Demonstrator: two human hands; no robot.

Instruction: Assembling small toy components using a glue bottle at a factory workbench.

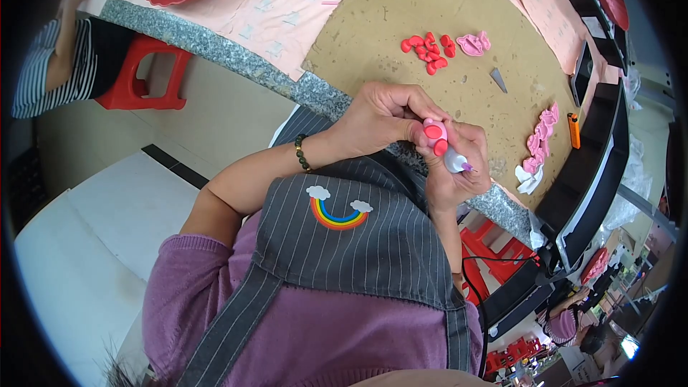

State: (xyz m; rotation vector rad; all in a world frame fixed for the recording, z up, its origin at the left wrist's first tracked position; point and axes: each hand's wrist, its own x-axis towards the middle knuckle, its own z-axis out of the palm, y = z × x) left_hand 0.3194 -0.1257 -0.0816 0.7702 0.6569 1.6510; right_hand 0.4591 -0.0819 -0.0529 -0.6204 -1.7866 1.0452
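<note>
Figurine, small, rounded and pink with glossy red parts (435, 135), is sitting between both hands, near the speckled grey granite table edge (322, 94). The left hand (380, 120) is curling nearly closed, its thumb and fingers pinching the figurine. The right hand (478, 152) is half closing around it too, while also cradling a small white bottle with a purple nozzle (457, 163). Since one hand is managing two things, a loosening grip could be dropping either; squeezing the bottle could be smearing its contents, and pressing too hard could be shifting the red parts. Loose red pieces (432, 54) are lying well apart on the brown mat (387, 36).
</note>
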